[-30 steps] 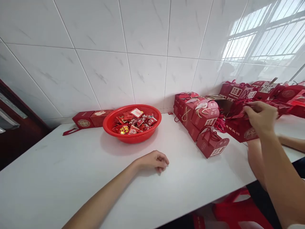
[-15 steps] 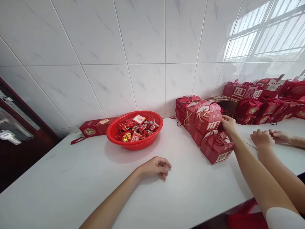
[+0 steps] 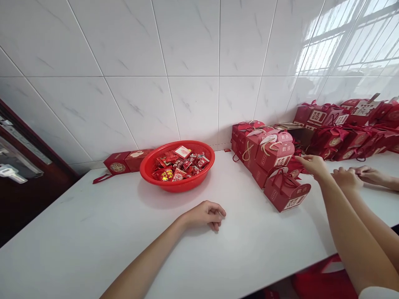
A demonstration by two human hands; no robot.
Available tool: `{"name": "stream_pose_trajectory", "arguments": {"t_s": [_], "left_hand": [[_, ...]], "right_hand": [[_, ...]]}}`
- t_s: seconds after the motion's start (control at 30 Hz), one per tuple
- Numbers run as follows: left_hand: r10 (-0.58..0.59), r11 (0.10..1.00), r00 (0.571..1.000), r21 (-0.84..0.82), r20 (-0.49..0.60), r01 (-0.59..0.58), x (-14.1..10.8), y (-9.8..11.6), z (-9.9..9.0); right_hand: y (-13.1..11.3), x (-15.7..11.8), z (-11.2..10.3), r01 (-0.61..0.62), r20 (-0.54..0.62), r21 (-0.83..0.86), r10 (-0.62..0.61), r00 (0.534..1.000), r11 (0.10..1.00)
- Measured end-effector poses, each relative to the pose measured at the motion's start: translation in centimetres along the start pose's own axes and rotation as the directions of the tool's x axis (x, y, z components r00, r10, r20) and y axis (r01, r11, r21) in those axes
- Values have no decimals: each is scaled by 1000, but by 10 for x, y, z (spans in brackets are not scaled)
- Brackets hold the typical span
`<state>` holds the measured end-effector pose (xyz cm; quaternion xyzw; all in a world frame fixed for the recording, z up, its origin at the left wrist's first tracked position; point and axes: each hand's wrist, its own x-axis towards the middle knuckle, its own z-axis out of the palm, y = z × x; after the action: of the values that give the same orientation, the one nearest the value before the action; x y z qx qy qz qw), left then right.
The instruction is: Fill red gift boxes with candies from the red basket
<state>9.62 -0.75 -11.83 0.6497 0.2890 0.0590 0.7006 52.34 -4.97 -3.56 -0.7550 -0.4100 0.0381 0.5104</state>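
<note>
My left hand (image 3: 207, 215) rests on the white table (image 3: 102, 245), loosely curled with its fingers a little apart and nothing in them. Just beyond it sits a red plastic basket (image 3: 177, 187) of wrapped sweets (image 3: 183, 165). My right hand (image 3: 314, 165) is beside a stack of red gift boxes (image 3: 271, 160), index finger stretched toward the stack's right side. Whether the fingertip touches a box, I cannot tell; the lower fingers are partly hidden. In front of the stack stands a single gift box (image 3: 285, 193) with a cord handle.
A long red box (image 3: 124, 162) with a ribbon lies left of the basket against the tiled wall (image 3: 193, 106). More gift boxes (image 3: 336, 133) are piled at the back right. Another person's hands (image 3: 358, 178) are close by on the right. A door handle (image 3: 12, 172) shows at far left.
My right hand has drawn back slightly to the right from the stacked boxes, its fingers straighter. My left hand stays where it was. The view has shifted a little.
</note>
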Motion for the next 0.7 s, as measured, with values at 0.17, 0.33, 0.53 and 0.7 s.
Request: {"name": "stream_pose_trajectory", "arguments": {"t_s": [0.17, 0.33, 0.53, 0.7], "left_hand": [[3, 1000, 1000, 16, -11, -2, 0, -1, 0], [19, 1000, 1000, -21, -13, -19, 1, -3, 1], [-4, 998, 1000, -66, 11, 5, 7, -11, -1], [-49, 999, 986, -9, 161, 52, 3, 7, -10]], "right_hand": [[-19, -15, 5, -251, 50, -10, 251, 967, 968], [-44, -31, -5, -228, -90, -68, 221, 971, 971], [-100, -104, 4, 369, -393, 93, -307, 867, 925], [-135, -224, 62, 792, 333, 502, -923, 194, 347]]}}
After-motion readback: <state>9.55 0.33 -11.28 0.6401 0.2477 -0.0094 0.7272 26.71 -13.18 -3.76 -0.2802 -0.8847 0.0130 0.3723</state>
